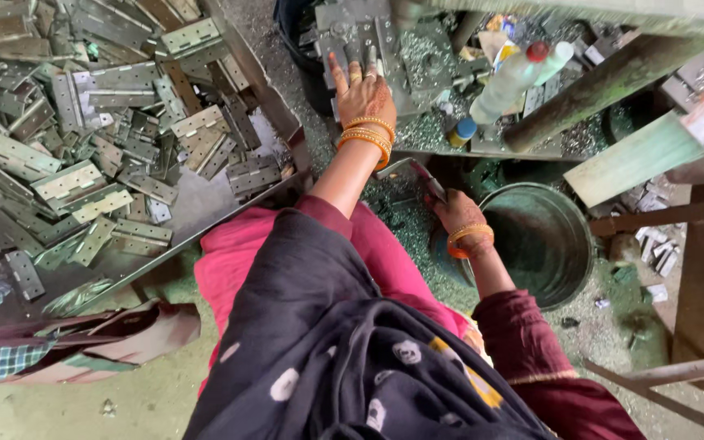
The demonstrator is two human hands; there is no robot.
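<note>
Head view, looking down. The left hand [362, 91] reaches fwd to a grey metal plate [366, 39] on the machine table [417, 138]; fingers spread open and laid flat against the plate, gripping nothing. Orange bangles [371, 134] ring that wrist.

The right hand [452, 213] sits lower, just under the table edge, fingers closed around a thin flat metal piece [419, 173] that sticks up and to the left from the fist. Exact kind of piece: cannot tell. The hand is beside the rim of a round metal bucket [543, 244] standing on the floor [148, 391], which is strewn w/ metal chips.

To the left, a big tray [205, 204] holds a heap of grey hinges [83, 138], most lying open, a few folded. On the table, right of the left hand: a clear plastic bottle [515, 77] w/ red cap, lying tilted, and a small bottle w/ blue cap [462, 130] near the table edge. Fine metal shavings cover the table around both.

Foreground: pink clothing and a dark patterned shawl [344, 342]. Bottom left, a sack [83, 342], partly in view.
</note>
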